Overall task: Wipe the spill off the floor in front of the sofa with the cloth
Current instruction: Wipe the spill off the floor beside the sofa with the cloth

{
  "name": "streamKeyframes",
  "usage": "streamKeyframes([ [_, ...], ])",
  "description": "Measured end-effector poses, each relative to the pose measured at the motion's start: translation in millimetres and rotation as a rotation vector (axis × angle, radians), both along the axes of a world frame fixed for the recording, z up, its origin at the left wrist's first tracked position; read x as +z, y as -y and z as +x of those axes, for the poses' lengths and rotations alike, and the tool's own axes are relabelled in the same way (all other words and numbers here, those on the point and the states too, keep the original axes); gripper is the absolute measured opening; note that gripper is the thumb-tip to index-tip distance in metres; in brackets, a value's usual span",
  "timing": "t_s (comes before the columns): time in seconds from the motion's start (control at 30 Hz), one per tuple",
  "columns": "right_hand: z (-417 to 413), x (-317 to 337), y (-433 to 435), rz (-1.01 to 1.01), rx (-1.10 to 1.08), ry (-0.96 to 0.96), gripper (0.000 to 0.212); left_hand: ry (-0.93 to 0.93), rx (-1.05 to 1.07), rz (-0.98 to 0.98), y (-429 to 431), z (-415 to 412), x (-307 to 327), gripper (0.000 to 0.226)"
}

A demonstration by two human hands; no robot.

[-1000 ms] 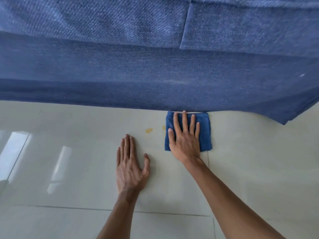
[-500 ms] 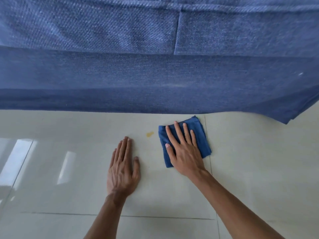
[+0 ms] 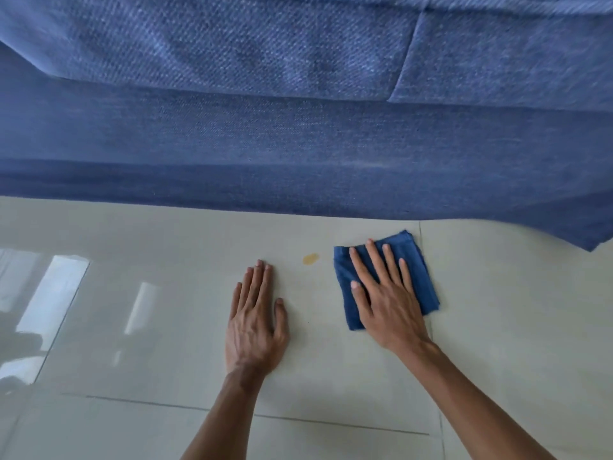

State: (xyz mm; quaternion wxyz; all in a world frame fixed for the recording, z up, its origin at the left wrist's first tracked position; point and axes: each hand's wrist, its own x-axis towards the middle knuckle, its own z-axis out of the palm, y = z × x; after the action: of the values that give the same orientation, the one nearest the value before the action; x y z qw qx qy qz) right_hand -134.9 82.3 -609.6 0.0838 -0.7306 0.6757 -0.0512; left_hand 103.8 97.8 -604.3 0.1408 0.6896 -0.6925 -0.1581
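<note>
A small yellow-brown spill (image 3: 310,258) sits on the pale glossy floor (image 3: 166,327), just in front of the blue sofa (image 3: 298,144). The folded blue cloth (image 3: 424,280) lies on the floor a short way to the right of the spill, not touching it and slightly turned. My right hand (image 3: 388,303) presses flat on the cloth with its fingers spread. My left hand (image 3: 255,323) rests palm down on the bare floor, just below and left of the spill, holding nothing.
The sofa's front panel meets the floor right behind the spill and cloth, and its lower right corner (image 3: 593,240) juts forward. Tile joints run across the floor below my hands. Bright window reflections lie on the tiles at the left.
My right hand has slid the cloth away from the sofa's base and turned it a little. A tiny spot beside the cloth's left edge no longer shows. My left hand has stayed flat.
</note>
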Motion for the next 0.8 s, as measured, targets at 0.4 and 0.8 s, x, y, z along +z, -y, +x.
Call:
streamKeyframes([
  [0.4, 57, 0, 5, -0.027, 0.074, 0.016, 0.054, 0.020, 0.026, 0.002, 0, 0, 1, 0.060],
  [0.8, 77, 6, 9, -0.007, -0.006, 0.035, 0.056, 0.014, 0.091, 0.013, -1, 1, 0, 0.062],
])
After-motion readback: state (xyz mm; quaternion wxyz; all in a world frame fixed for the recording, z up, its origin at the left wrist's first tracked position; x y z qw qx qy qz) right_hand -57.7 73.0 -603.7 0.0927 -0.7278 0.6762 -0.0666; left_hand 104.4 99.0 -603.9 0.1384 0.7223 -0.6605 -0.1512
